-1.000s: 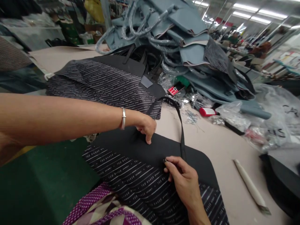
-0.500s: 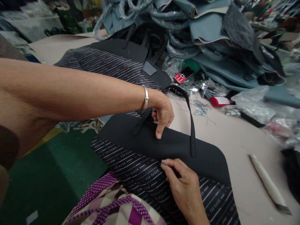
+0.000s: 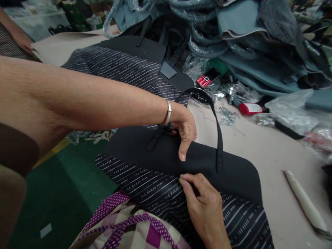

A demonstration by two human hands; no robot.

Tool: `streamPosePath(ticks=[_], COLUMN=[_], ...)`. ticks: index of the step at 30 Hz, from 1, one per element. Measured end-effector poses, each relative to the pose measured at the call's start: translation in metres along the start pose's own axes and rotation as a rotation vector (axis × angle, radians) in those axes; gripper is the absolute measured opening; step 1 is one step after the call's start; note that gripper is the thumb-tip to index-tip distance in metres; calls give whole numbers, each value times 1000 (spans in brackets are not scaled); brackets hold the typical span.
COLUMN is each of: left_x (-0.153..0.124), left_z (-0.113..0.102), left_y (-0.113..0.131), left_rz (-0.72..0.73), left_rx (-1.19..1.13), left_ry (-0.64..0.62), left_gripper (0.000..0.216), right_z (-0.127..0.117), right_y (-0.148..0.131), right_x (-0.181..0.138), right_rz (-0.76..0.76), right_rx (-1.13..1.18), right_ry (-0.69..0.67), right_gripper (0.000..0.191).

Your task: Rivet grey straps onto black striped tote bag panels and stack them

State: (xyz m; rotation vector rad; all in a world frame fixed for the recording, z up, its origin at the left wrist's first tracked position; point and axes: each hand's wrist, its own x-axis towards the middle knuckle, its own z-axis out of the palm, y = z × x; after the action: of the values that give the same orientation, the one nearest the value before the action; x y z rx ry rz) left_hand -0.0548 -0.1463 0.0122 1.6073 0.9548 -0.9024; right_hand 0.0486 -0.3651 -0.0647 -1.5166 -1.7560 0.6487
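Observation:
A black bag [image 3: 145, 148] with a plain upper panel, a striped lettered lower part and a thin strap handle [image 3: 217, 126] lies tilted across my lap and the table edge. My left hand [image 3: 185, 133], with a silver bangle [image 3: 168, 111] at the wrist, reaches over its top edge. The thumb presses the front panel and the other fingers go behind it, mostly hidden. Below, my right hand [image 3: 204, 204] pinches at the seam between plain and striped parts. What sits between its fingertips is too small to make out.
A similar striped bag [image 3: 116, 67] lies behind my left arm. Grey-blue bags [image 3: 249, 65] are heaped at the back. Small metal pieces [image 3: 228, 116], a red-and-white container [image 3: 250, 108] and a taped-handle blade tool [image 3: 306, 200] lie on the table. Another person's hand [image 3: 24, 43] rests far left.
The view has shifted slightly, and both hands keep their hold at nearly the same places on the bag. Another person's arm has come into view at the upper left.

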Motion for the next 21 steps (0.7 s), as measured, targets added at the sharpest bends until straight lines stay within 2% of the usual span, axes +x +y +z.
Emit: streamPosePath(ticks=[2,5,7,12,17,21], left_x=[2,11,18,25,31,33], left_z=[6,11,12,10,9,8], left_y=[-2,-9,-14,-18,-18,-18], left_rz=[29,125,136,61,81,74], left_rx=[-61,-138,-200,-350,-311,-263], left_ry=[-54,-274,-344,-287,-395,-387], left_gripper=[14,17,16,14,13,12], right_z=[0,2,3,3,0,-1], right_y=[-1,-3,-4,-3,-2,-3], right_x=[1,1,0,1,6,9], right_rz=[-24,-31,-31,-50,-61,-43], right_rx=[-32,-85,-121,-176,-205,-197], right_ry=[5,9,15,31,95,74], right_gripper=[12,13,13,13,9,16])
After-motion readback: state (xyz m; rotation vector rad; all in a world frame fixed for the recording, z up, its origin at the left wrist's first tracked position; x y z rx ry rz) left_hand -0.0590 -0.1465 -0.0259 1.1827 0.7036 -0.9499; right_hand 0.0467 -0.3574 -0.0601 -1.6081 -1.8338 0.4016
